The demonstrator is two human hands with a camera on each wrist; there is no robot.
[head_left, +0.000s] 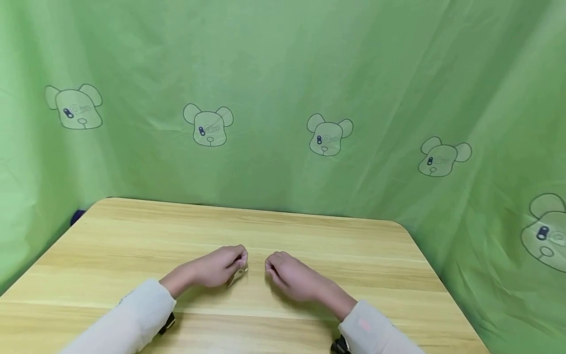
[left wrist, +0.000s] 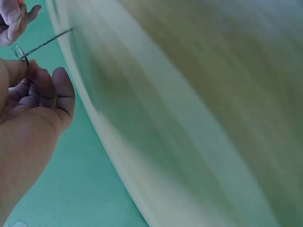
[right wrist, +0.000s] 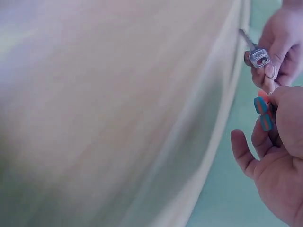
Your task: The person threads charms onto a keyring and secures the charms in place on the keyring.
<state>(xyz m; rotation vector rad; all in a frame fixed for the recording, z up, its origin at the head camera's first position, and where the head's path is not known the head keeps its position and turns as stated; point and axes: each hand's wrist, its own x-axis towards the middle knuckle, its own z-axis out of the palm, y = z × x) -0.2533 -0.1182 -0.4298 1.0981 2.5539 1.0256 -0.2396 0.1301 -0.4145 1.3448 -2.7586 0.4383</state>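
Over the table my left hand (head_left: 218,267) pinches a silver key (right wrist: 259,57) by its head, thumb against fingers. In the left wrist view the key's thin blade (left wrist: 49,41) points out from the fingertips, with a small wire-like loop (left wrist: 18,51) at its head. My right hand (head_left: 295,279) faces it a short gap away, fingers curled. Between its thumb and fingers it pinches a small blue and orange object (right wrist: 261,106), whose kind I cannot tell. In the head view the right fingers hide this object.
Both hands are above a light wood-grain table (head_left: 353,246) with rounded far corners. A green curtain (head_left: 274,59) printed with bear heads hangs behind and at the sides. A dark blue item (head_left: 77,216) shows past the far left corner.
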